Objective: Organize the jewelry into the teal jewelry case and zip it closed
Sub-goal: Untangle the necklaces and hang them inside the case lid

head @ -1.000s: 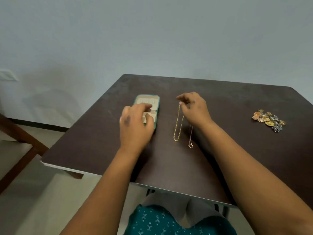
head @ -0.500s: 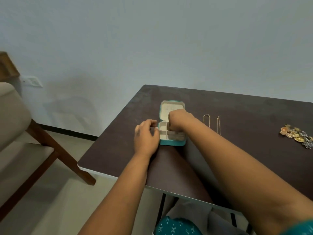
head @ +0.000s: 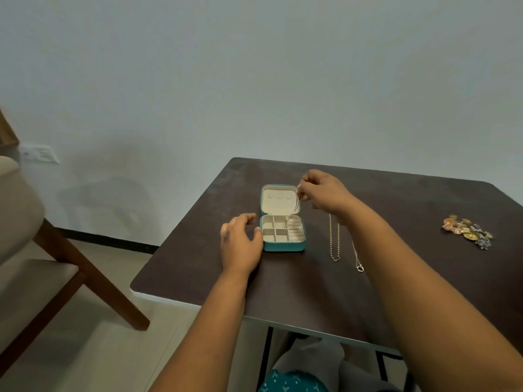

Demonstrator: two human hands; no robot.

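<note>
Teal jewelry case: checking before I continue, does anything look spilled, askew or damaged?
Nothing stands out. The open teal jewelry case sits flat, the gold chain lies straight beside it, and the right hand pinches a thin necklace over the tray.

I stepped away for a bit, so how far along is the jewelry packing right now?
Done: the teal case lies open. In hand: the right hand pinches a thin chain hanging into the case, with the left hand beside it. Left: a gold chain, a pendant necklace, the brooch pile, then zipping.
</note>
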